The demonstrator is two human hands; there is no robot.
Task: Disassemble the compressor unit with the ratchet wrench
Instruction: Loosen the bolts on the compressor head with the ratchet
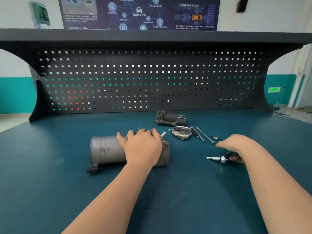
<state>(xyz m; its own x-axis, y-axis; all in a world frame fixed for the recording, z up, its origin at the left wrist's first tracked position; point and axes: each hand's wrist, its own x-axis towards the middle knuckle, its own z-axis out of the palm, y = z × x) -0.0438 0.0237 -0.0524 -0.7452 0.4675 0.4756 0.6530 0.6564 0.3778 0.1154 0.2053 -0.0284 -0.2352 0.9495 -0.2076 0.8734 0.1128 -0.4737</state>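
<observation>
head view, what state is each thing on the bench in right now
compressor cylinder: lying on its side, left hand pressed flat on top
ratchet wrench: gripped in right hand, bit pointing left, clear of the cylinder
ring-shaped end cover: removed, lying flat
two long bolts: out, lying side by side
small motor block: separate, near the pegboard

ratchet wrench [222, 158] handle hidden | bottle [39, 13] top cut off, perhaps

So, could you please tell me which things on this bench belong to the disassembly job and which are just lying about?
Job: compressor under left hand; ratchet in right hand; removed cover, long bolts, small bolt, second housing.

Lying about: bottle on shelf.
</observation>
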